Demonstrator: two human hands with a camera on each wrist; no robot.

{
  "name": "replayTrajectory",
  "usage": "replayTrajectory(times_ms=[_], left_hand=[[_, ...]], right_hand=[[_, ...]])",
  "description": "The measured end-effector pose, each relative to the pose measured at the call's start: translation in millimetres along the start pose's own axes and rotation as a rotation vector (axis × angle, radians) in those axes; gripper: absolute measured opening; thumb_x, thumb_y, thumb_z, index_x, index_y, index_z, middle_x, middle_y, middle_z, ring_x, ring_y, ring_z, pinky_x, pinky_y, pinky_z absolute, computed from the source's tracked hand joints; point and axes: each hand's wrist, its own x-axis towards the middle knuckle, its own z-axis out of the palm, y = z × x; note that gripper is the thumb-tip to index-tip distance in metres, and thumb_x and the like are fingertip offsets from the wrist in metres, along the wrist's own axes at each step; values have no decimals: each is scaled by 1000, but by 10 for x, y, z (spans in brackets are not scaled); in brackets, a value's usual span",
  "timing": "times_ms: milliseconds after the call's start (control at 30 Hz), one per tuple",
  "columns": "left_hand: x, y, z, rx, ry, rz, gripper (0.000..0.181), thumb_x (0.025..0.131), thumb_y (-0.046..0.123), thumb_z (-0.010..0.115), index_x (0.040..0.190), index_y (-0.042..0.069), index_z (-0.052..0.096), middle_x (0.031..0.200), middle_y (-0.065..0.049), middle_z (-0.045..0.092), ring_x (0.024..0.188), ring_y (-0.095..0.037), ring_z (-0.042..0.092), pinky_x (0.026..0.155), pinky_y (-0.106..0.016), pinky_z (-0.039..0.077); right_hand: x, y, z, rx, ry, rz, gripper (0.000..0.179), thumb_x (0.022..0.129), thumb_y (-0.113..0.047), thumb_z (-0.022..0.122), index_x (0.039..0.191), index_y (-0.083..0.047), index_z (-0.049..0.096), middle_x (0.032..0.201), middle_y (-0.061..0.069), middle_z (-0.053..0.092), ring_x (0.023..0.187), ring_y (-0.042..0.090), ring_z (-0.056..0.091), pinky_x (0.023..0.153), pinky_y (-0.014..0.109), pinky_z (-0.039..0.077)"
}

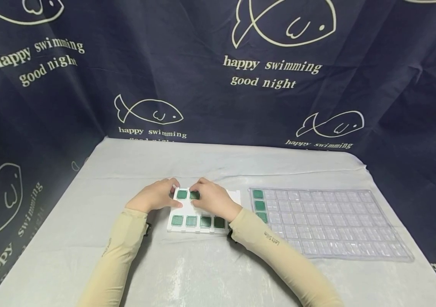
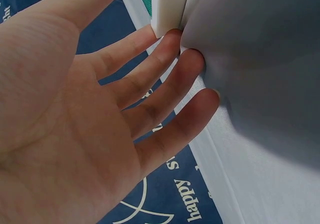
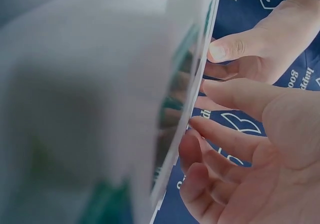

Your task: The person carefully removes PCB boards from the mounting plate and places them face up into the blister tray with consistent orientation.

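Note:
A white tray (image 1: pixel 185 211) with green square pieces in its slots lies on the table, left of centre. My left hand (image 1: pixel 156 194) grips its left end, thumb on top and fingertips at the edge. In the left wrist view, the index and middle fingertips meet the tray's white side (image 2: pixel 169 11). My right hand (image 1: pixel 215 198) reaches over the far row and pinches a green square (image 1: pixel 194 195) between thumb and fingers at its slot. Another green square (image 1: pixel 181 195) sits to the left. Several more, such as one green square (image 1: pixel 177 220), fill the near row.
A clear compartment tray (image 1: pixel 333 189) stands on the right of the white-covered table (image 1: pixel 187 268). Its left column holds green squares (image 1: pixel 260 205) in the upper compartments. Dark blue fish-print cloth (image 1: pixel 210 106) hangs behind and at both sides.

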Motion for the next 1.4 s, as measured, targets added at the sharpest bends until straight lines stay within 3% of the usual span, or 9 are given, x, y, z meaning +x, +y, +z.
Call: replayTrajectory(times_ms=[600,1400], left_hand=[[9,11,-22,-8,-6,-9,55,83,29,83,125,4,58,117,-13,67,107,-27,63,97,-48,52],[14,3,3,-10,-3,-14,55,83,28,84,125,4,58,119,-14,67,109,-29,64,98,-49,52]], right_hand=[[21,38,44,24,74,5,35,92,-19,75,125,-8,68,120,7,66,105,24,68,89,40,58],[8,64,45,72,64,15,31,92,-19,75,121,-9,69,117,5,66,96,19,65,86,39,57]])
